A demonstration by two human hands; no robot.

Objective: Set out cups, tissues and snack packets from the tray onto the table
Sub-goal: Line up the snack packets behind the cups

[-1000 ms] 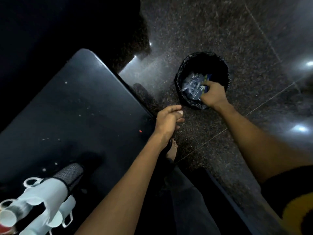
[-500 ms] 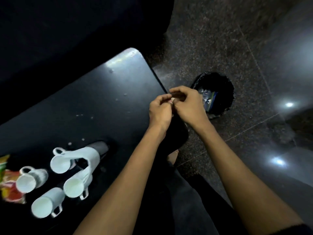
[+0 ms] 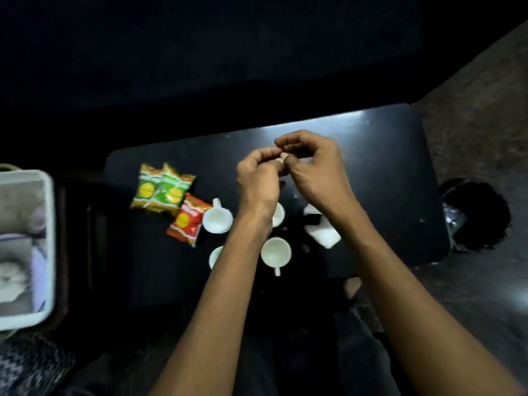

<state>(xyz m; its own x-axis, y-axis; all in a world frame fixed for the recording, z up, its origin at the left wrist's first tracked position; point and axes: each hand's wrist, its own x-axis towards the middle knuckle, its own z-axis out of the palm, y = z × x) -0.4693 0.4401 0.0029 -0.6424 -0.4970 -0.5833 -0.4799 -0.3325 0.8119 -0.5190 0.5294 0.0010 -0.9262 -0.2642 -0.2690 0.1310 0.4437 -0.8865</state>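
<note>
Both forearms enter from the bottom of the frame. The left hand (image 3: 258,181) and right hand (image 3: 317,170) now meet fingertip to fingertip above the table (image 3: 371,155); a second ago the right reached into the bin (image 3: 480,215), so waste appears discarded. Whether the fingers pinch anything cannot be told. Cups (image 3: 275,251), tissues (image 3: 324,234) and snack packets (image 3: 163,187) lie at centre, the tray (image 3: 48,247) at left. Packet lettering is unreadable.

Glossy black table (image 3: 371,144), shiny foil snack packets (image 3: 163,190), speckled stone floor (image 3: 480,115).
</note>
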